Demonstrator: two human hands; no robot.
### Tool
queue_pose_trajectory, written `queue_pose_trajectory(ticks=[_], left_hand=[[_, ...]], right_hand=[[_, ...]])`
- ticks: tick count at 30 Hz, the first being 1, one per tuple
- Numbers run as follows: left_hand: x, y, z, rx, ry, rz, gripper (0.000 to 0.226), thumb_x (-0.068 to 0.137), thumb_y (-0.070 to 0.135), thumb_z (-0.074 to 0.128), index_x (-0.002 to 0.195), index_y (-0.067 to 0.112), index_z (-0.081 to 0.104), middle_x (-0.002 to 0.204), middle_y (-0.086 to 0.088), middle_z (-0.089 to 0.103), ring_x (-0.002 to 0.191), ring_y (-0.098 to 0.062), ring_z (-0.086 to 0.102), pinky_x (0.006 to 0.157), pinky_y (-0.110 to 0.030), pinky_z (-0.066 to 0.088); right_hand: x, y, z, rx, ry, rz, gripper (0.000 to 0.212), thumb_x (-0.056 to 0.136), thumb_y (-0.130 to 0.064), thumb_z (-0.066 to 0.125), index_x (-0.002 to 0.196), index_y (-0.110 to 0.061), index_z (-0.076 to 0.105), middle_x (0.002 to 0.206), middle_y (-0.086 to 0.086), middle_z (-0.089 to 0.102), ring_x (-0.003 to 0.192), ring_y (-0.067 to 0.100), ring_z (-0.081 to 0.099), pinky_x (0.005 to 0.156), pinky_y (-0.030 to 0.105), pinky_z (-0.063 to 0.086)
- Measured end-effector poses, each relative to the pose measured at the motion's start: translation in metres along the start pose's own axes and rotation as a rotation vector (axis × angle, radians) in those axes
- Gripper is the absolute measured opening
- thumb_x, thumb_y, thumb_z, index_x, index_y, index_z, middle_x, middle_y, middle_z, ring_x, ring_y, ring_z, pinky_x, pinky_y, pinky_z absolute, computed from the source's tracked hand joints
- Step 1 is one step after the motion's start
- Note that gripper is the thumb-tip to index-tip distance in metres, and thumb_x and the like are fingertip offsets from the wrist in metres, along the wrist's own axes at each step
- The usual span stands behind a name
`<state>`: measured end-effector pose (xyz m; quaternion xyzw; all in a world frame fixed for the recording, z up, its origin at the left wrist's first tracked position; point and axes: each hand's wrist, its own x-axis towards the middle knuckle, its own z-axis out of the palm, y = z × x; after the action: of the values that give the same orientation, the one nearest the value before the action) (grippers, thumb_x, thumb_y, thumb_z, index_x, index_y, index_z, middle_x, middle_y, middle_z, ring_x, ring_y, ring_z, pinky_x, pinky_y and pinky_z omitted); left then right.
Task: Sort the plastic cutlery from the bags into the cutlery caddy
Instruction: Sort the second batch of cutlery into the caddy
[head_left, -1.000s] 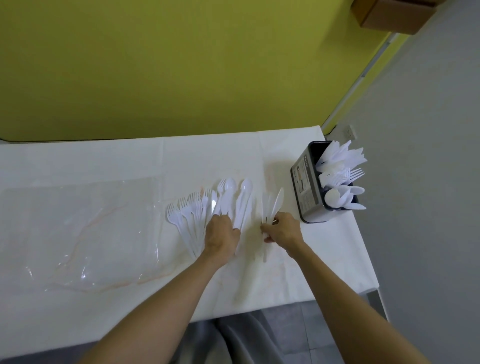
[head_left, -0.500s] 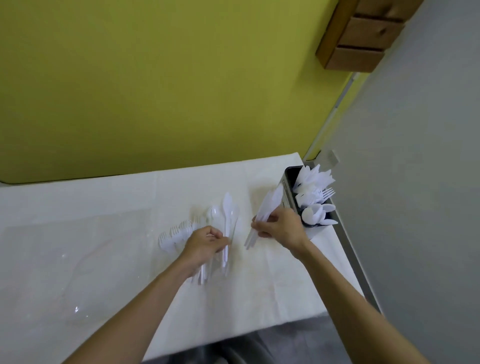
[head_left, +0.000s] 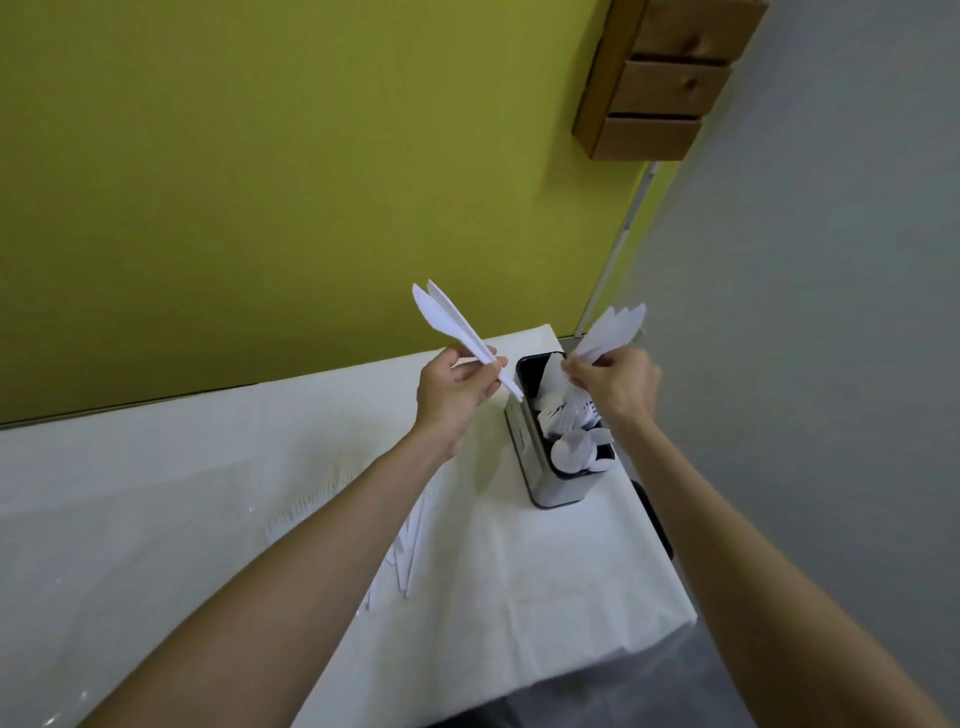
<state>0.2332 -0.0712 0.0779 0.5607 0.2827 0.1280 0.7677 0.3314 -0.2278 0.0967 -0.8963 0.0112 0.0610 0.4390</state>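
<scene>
My left hand (head_left: 453, 392) is raised beside the caddy and grips a few white plastic knives (head_left: 451, 322), blades pointing up and to the left. My right hand (head_left: 618, 383) hovers over the black cutlery caddy (head_left: 523, 441) and holds the white knives (head_left: 613, 328) that stand in its far compartment. Forks and spoons (head_left: 571, 447) fill the nearer compartments. Loose white forks and spoons (head_left: 410, 551) lie on the white table, partly hidden under my left forearm.
The white-covered table (head_left: 519, 597) ends just right of the caddy, near a grey wall. A clear plastic bag (head_left: 78, 597) lies flat at the left. A wooden drawer box (head_left: 665, 78) hangs on the wall above.
Both hands have lifted from the table to the caddy. The left hand left the spoons and now holds knives; the right hand moved to the caddy's knife compartment. The camera tilted up.
</scene>
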Motion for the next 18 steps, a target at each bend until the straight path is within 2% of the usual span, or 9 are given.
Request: queue_pose_trajectory(ticks=[3,6,8,11,13,15,16,18], left_hand=[[0.013,-0.01,0.018,0.242,0.027,0.08,0.011,0.078,0.025,0.074,0.089,0.023,0.071,0.088,0.002,0.077,0.09,-0.015,0.072,0.089,-0.032,0.055],[0.021,-0.019,0.032,0.506,0.017,0.162,0.011,0.084,0.019,0.07,0.094,0.016,0.071,0.09,0.0,0.076,0.087,-0.01,0.071,0.081,-0.025,0.053],[0.024,-0.025,0.037,0.664,-0.036,0.197,0.015,0.085,0.017,0.07,0.096,0.009,0.071,0.095,-0.003,0.075,0.091,-0.013,0.069,0.076,-0.02,0.048],[0.028,-0.033,0.038,0.801,-0.097,0.23,0.016,0.087,0.016,0.068,0.096,0.003,0.072,0.093,-0.008,0.075,0.09,-0.019,0.068,0.069,-0.017,0.041],[0.029,-0.033,0.039,0.85,-0.132,0.264,0.013,0.089,0.012,0.065,0.093,0.002,0.073,0.091,-0.012,0.074,0.087,-0.024,0.068,0.069,-0.021,0.044],[0.031,-0.034,0.039,0.9,-0.186,0.318,0.01,0.088,0.006,0.063,0.091,0.001,0.071,0.091,-0.016,0.071,0.087,-0.03,0.067,0.077,-0.033,0.051],[0.032,-0.035,0.039,0.929,-0.207,0.343,0.009,0.087,0.004,0.063,0.093,0.001,0.069,0.093,-0.018,0.068,0.088,-0.032,0.065,0.079,-0.038,0.052],[0.031,-0.034,0.04,0.984,-0.222,0.375,0.012,0.088,0.005,0.062,0.099,0.002,0.064,0.099,-0.017,0.059,0.09,-0.031,0.06,0.079,-0.038,0.049]], right_hand=[[0.005,0.008,0.005,-0.161,-0.098,-0.073,0.022,0.082,-0.027,0.073,0.075,-0.007,0.078,0.069,0.01,0.072,0.057,0.014,0.057,0.044,0.022,0.039],[0.008,0.01,0.007,-0.226,-0.162,-0.142,0.012,0.082,-0.018,0.074,0.081,-0.008,0.08,0.074,0.008,0.072,0.053,0.008,0.054,0.034,0.008,0.032],[0.01,0.01,0.005,-0.253,-0.188,-0.175,0.012,0.079,-0.016,0.078,0.081,-0.004,0.078,0.07,0.005,0.066,0.054,0.008,0.051,0.035,0.009,0.033],[0.012,0.01,-0.002,-0.273,-0.257,-0.229,0.016,0.079,-0.026,0.08,0.075,-0.013,0.071,0.064,-0.005,0.059,0.057,0.006,0.052,0.039,0.012,0.033],[0.012,0.009,-0.009,-0.244,-0.296,-0.299,0.013,0.08,-0.025,0.077,0.079,-0.015,0.069,0.066,-0.007,0.061,0.06,0.006,0.056,0.046,0.009,0.04],[0.009,0.009,-0.013,-0.151,-0.27,-0.349,0.013,0.08,-0.025,0.076,0.086,-0.016,0.069,0.068,-0.011,0.062,0.059,0.002,0.055,0.051,0.007,0.04],[0.008,0.011,-0.014,-0.111,-0.248,-0.373,0.014,0.081,-0.026,0.076,0.088,-0.015,0.069,0.066,-0.013,0.061,0.055,0.002,0.052,0.051,0.008,0.04],[0.007,0.014,-0.013,-0.081,-0.229,-0.407,0.017,0.083,-0.025,0.074,0.091,-0.011,0.069,0.064,-0.011,0.06,0.052,0.006,0.049,0.053,0.014,0.04]])
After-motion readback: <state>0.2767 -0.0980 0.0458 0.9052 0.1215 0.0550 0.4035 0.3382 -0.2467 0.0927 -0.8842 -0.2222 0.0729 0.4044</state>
